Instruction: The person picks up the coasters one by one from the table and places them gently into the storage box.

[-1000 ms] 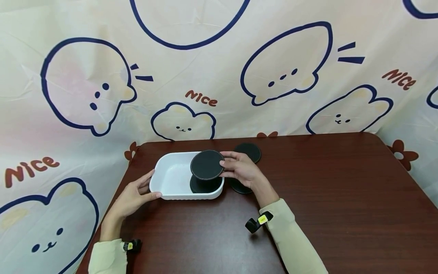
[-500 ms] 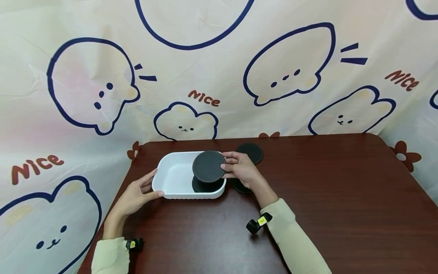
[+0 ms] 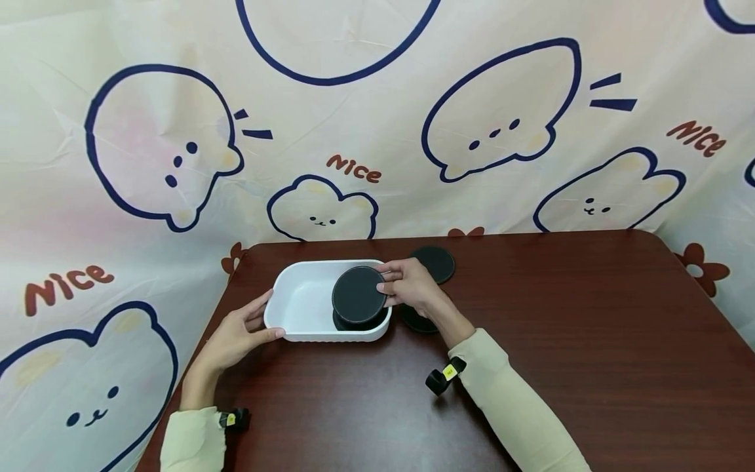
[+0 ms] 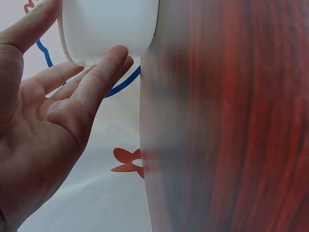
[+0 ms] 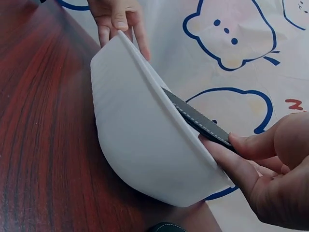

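My left hand (image 3: 236, 334) holds the left end of a white rectangular tray (image 3: 301, 301), its thumb at the near corner and its fingers along the side. In the left wrist view, the fingertips meet the tray's outer wall (image 4: 111, 29). My right hand (image 3: 415, 285) pinches the right edge of a round black coaster (image 3: 358, 293) with stitching round its border. That coaster slants low over the tray's right part; in the right wrist view, the held coaster (image 5: 200, 121) dips past the rim. Beneath it, a dark round shape (image 3: 348, 326) mostly hides behind it.
Two more black coasters lie on the brown wooden table (image 3: 566, 341) right of the tray: a far coaster (image 3: 439, 263) and a near coaster (image 3: 417, 322), partly behind my right hand. A cartoon-printed curtain (image 3: 401, 196) hangs beyond the table's back edge.
My right hand has lowered the held coaster a little toward the tray, so it covers more of the dark shape below. My left hand keeps its hold on the tray.
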Action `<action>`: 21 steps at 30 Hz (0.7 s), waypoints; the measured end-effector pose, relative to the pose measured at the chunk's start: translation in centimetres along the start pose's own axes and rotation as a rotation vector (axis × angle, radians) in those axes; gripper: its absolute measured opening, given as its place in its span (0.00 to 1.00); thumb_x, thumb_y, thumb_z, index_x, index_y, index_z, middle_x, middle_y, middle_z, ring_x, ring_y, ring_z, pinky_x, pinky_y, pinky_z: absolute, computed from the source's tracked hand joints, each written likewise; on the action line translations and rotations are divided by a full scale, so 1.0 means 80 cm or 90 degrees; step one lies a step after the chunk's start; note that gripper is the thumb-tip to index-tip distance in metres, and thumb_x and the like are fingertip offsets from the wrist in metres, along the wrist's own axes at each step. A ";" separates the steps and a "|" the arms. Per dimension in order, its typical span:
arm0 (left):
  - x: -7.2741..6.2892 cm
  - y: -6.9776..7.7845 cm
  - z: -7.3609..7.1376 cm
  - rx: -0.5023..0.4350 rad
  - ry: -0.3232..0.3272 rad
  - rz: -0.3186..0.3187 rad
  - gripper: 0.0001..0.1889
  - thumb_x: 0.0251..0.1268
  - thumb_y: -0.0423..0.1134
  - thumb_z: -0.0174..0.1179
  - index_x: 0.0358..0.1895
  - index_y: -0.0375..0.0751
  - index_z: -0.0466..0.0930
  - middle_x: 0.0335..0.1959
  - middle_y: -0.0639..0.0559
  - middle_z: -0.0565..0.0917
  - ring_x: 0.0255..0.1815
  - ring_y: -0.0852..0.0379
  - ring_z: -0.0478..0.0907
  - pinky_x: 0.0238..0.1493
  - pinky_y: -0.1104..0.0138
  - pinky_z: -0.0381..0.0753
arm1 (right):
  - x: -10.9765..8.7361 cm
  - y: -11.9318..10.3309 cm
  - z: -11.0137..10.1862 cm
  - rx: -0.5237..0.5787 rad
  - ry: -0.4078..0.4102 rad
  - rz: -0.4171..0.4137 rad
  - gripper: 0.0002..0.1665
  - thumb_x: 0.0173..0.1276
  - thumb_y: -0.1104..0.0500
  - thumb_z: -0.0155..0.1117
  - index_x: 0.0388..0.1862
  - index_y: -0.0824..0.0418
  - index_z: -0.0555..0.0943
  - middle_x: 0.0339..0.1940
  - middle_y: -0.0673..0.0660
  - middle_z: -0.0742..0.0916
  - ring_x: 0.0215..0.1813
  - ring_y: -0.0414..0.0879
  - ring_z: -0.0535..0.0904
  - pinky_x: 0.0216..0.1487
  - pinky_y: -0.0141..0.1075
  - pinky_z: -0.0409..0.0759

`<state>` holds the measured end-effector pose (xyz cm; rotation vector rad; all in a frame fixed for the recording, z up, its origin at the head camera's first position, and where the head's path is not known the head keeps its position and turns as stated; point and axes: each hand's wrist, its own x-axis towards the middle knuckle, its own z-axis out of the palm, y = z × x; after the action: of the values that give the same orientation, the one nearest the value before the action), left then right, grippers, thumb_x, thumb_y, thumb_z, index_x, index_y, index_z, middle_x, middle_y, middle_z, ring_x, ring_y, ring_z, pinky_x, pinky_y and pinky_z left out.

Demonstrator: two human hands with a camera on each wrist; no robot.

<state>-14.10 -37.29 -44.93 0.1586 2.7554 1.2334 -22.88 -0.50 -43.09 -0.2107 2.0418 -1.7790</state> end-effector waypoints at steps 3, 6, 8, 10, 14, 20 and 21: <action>0.000 0.000 0.000 0.002 0.001 -0.002 0.50 0.68 0.45 0.76 0.87 0.42 0.55 0.81 0.31 0.69 0.72 0.30 0.79 0.63 0.47 0.85 | -0.001 -0.003 0.002 -0.030 0.004 0.000 0.27 0.76 0.70 0.68 0.72 0.64 0.81 0.68 0.69 0.86 0.53 0.54 0.93 0.42 0.36 0.93; 0.001 -0.001 0.000 0.007 0.002 -0.001 0.51 0.68 0.46 0.76 0.87 0.42 0.55 0.80 0.31 0.70 0.72 0.30 0.79 0.64 0.46 0.85 | -0.001 -0.005 0.003 -0.052 0.008 0.002 0.26 0.76 0.69 0.68 0.71 0.64 0.82 0.68 0.68 0.86 0.55 0.55 0.92 0.44 0.38 0.93; 0.001 -0.001 0.000 0.009 0.003 0.002 0.51 0.68 0.46 0.76 0.87 0.42 0.55 0.80 0.31 0.70 0.72 0.30 0.79 0.64 0.45 0.84 | -0.002 -0.007 0.003 -0.063 0.010 0.000 0.25 0.76 0.69 0.68 0.71 0.64 0.82 0.68 0.68 0.86 0.55 0.55 0.93 0.44 0.39 0.93; 0.001 -0.001 0.000 0.011 0.005 0.004 0.51 0.68 0.46 0.76 0.87 0.41 0.55 0.80 0.31 0.70 0.72 0.30 0.79 0.64 0.45 0.84 | -0.002 -0.008 0.004 -0.069 0.013 -0.002 0.25 0.76 0.69 0.68 0.70 0.65 0.82 0.67 0.68 0.87 0.53 0.55 0.93 0.44 0.39 0.93; 0.000 0.000 0.000 0.011 0.003 0.000 0.50 0.68 0.46 0.76 0.87 0.41 0.55 0.80 0.31 0.70 0.72 0.29 0.79 0.65 0.45 0.84 | -0.003 -0.008 0.005 -0.077 0.014 -0.003 0.25 0.76 0.69 0.69 0.70 0.64 0.82 0.67 0.68 0.87 0.54 0.56 0.93 0.45 0.40 0.93; -0.001 -0.001 0.001 0.011 0.003 0.000 0.50 0.69 0.46 0.75 0.87 0.41 0.55 0.81 0.31 0.69 0.72 0.29 0.79 0.64 0.46 0.84 | -0.006 -0.012 0.009 -0.139 -0.012 -0.019 0.23 0.77 0.65 0.69 0.70 0.64 0.83 0.66 0.68 0.88 0.57 0.56 0.92 0.48 0.42 0.93; -0.001 -0.001 0.001 0.010 0.004 0.002 0.50 0.69 0.46 0.75 0.87 0.41 0.55 0.81 0.31 0.69 0.72 0.29 0.79 0.64 0.46 0.84 | -0.007 -0.013 0.009 -0.161 -0.012 -0.024 0.23 0.77 0.63 0.69 0.69 0.63 0.83 0.65 0.67 0.88 0.54 0.55 0.92 0.48 0.41 0.93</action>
<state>-14.04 -37.26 -45.03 0.1606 2.7721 1.2149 -22.25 -1.15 -42.01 -0.3414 2.2596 -1.5288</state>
